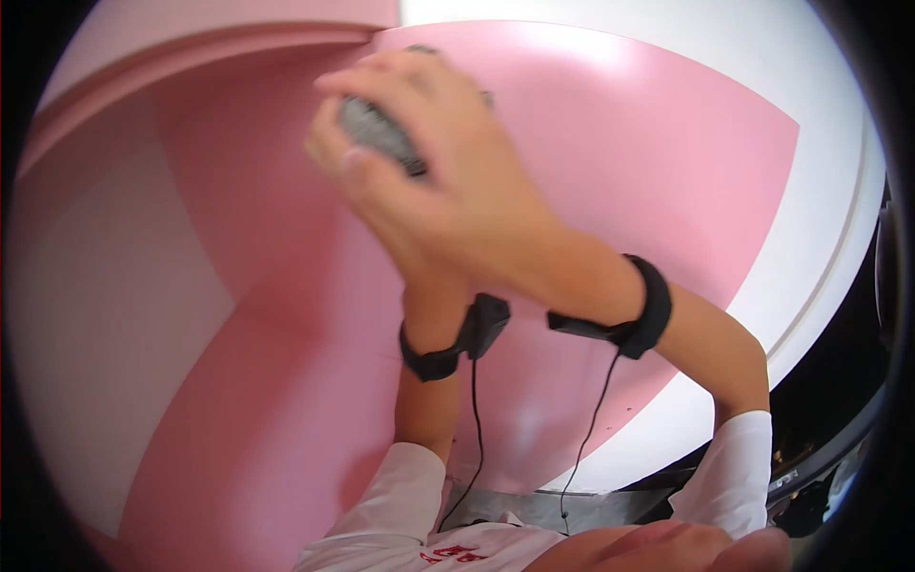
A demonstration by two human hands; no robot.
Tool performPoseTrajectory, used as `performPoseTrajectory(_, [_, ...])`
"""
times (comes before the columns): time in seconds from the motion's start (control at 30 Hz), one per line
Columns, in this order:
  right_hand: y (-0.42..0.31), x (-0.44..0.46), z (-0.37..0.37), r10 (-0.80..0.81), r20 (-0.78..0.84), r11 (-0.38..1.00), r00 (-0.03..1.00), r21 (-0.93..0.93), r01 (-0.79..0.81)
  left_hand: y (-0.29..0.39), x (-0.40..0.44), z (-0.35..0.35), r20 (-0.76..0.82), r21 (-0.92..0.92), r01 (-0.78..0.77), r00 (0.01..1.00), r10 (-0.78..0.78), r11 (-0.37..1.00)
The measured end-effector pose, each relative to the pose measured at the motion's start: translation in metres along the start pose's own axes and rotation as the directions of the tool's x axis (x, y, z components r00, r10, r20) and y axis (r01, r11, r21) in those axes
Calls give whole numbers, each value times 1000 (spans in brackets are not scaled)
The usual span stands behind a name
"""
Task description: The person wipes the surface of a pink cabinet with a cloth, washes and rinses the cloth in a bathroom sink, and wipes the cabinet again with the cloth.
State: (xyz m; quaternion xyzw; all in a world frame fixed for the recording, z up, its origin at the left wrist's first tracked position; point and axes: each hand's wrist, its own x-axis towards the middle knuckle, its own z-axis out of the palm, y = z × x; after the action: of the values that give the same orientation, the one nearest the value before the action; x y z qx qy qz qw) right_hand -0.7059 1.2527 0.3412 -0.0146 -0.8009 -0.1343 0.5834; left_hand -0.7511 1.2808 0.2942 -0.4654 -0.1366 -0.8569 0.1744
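Note:
Both hands are raised and pressed together in front of a pink, curved surface (648,143), slightly blurred. Between them is a grey, rough-textured object (374,129) with a dark end. My right hand (448,143) lies over it, its fingers curled round the top and the thumb below. My left hand (334,148) is behind and partly hidden by the right, with its fingers closed round the object's left side. What the object is cannot be made out.
Black straps with small devices and thin cables circle both wrists. White panels (739,48) border the pink surface. A pink ledge (200,59) crosses the upper left. Dark items, blurred, lie at the lower right.

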Motion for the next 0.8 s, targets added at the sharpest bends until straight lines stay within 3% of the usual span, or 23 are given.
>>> performPoseTrajectory(0.17, [-5, -32, -15, 24, 15, 997, 1000, -74, -22, -1, -21, -1, -14, -66, 42, 999, -43, 997])
performPoseTrajectory(0.27, [-7, -49, -31, 0, -56, 1000, 998, 20, 2, 8, -34, 1, 7, -101, 63, 998, -63, 993])
performPoseTrajectory(0.37, [-25, -75, -44, -21, -97, 997, 995, -72, 14, 23, -48, -7, 25, -145, 65, 998, -62, 987])
performPoseTrajectory(0.47, [-52, -70, -47, -18, 24, 1000, 1000, -13, 18, 49, -42, -20, 85, -207, 58, 996, -41, 977])
performPoseTrajectory(0.5, [-27, -97, -92, 9, -2, 999, 1000, -50, -9, 57, -65, 9, 142, -272, 85, 989, -47, 959])
performPoseTrajectory(0.6, [-12, -89, -128, 17, 56, 981, 998, -193, -6, 66, -62, 37, 225, -334, 104, 974, -28, 937])
performPoseTrajectory(0.67, [-7, -86, -161, -6, 9, 976, 1000, -219, 8, 71, -58, 71, 206, -100, -153, 964, 170, 983])
performPoseTrajectory(0.8, [-8, -100, -226, -18, -35, 953, 999, -302, 6, 104, -68, 126, 148, -220, -289, 934, 324, 932])
